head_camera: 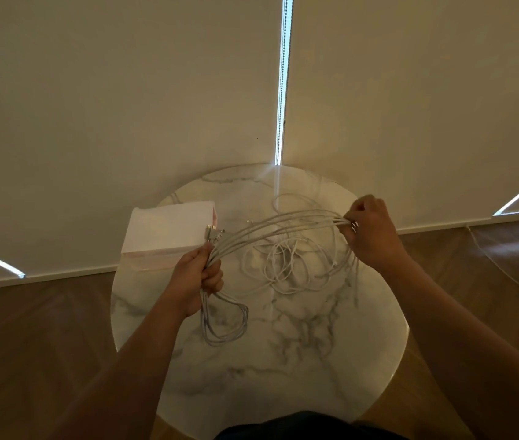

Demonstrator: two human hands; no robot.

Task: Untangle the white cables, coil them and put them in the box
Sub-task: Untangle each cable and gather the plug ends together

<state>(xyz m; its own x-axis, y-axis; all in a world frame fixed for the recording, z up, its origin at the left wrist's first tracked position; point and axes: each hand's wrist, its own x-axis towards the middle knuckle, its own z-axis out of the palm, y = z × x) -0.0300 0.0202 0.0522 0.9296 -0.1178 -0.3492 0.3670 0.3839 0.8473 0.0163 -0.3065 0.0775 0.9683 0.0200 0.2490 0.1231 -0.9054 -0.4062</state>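
White cables [271, 228] partly hidden inside the left grip [198, 277] and right grip [369, 231], connector ends [215, 234] too small to identify, surface [331, 360] near rim covered by dark clothing [309, 427]

The pale rectangular cardboard box [166, 228] sits at the far left edge of the round marble-patterned table [315, 360], with a loose tangle of thin white cables [290, 268] lying to its right near the middle. Above the tangle, a bundle of white cables [271, 227] spans from the left hand [194, 277], just before the box, to the right hand [369, 236] at the far right.
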